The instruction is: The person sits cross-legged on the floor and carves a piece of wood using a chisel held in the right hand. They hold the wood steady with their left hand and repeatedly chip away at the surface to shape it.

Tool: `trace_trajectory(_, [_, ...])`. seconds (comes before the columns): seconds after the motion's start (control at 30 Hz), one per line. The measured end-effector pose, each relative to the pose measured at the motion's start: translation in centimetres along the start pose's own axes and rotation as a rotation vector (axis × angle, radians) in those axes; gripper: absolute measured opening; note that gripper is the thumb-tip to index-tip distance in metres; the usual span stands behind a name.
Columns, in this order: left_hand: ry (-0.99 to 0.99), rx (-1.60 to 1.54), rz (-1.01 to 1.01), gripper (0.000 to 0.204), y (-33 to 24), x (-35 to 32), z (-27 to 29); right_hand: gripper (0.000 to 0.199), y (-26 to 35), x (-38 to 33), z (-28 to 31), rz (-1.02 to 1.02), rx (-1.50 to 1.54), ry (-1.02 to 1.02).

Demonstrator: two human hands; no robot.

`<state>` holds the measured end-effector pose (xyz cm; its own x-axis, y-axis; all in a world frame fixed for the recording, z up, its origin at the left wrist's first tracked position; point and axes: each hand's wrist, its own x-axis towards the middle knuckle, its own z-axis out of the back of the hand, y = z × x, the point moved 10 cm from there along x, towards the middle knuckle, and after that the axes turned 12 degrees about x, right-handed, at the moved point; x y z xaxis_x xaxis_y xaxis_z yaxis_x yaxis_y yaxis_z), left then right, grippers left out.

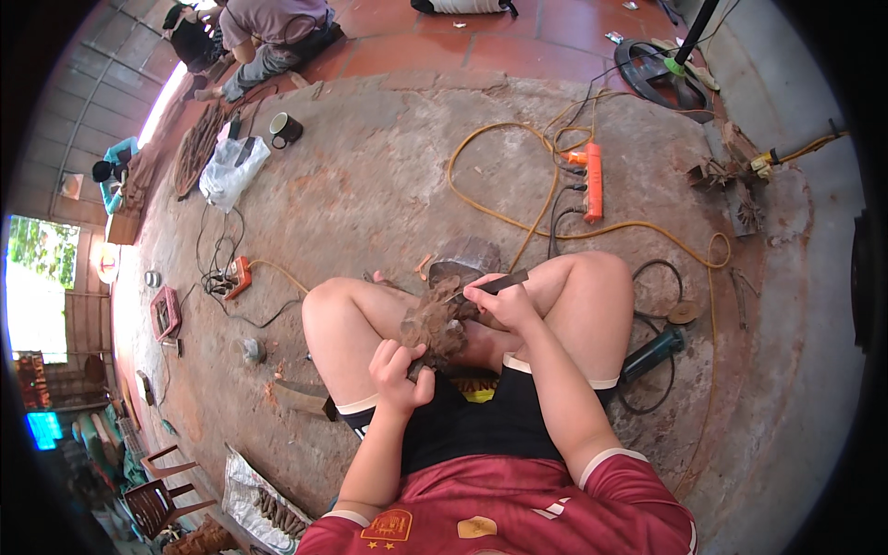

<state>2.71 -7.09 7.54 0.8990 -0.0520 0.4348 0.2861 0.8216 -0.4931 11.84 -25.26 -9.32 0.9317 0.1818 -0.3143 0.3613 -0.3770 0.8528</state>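
Note:
A rough, brown, carved-looking piece of wood (427,326) rests over my crossed legs. My left hand (398,372) is closed at its near left edge, fingers curled around it; part of that grip is hidden. In my right hand (499,303) is a slim hand tool with a dark flat handle (511,281), the fingers wrapped round it. Its thin end points left, toward the upper part of the wood, and whether it touches cannot be made out. A dark rounded object (474,252) lies on the floor just beyond the wood.
An orange power strip (594,183) with a yellow cord lies ahead right; another (240,276) lies left among black cables. A dark green cylindrical power tool (654,354) sits by my right knee. Farther off are a mug (286,129), a plastic bag (233,172) and a seated person (276,37).

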Motion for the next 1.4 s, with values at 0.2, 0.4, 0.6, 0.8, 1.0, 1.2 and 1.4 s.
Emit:
trace_trajectory(0.2, [-0.007,-0.003,-0.013,0.017,-0.3,0.2,0.2,0.017,0.1,0.3,0.7,0.009,-0.092,-0.048])
trace_trajectory(0.4, [-0.007,-0.005,-0.01,0.016,-0.2,0.0,0.1,0.016,-0.1,0.5,1.5,0.084,-0.053,-0.09])
trace_trajectory(0.6, [-0.008,0.013,-0.003,0.017,-0.1,0.0,0.1,0.019,-0.4,0.3,0.8,0.033,-0.075,-0.013])
trace_trajectory(0.8, [-0.018,0.005,-0.007,0.019,-0.3,0.1,0.2,0.018,-0.6,0.3,1.3,0.033,-0.047,-0.05])
trace_trajectory(1.0, [-0.015,0.008,-0.013,0.018,-0.1,-0.1,0.1,0.018,-0.4,0.3,1.2,0.035,-0.069,-0.059])
trace_trajectory(1.2, [-0.02,-0.004,-0.008,0.017,0.0,0.0,0.1,0.017,-0.7,0.3,1.3,0.018,-0.079,-0.071])
trace_trajectory(1.4, [-0.019,0.003,-0.022,0.017,-0.1,0.1,0.0,0.018,-0.7,0.4,1.5,0.032,-0.016,-0.069])
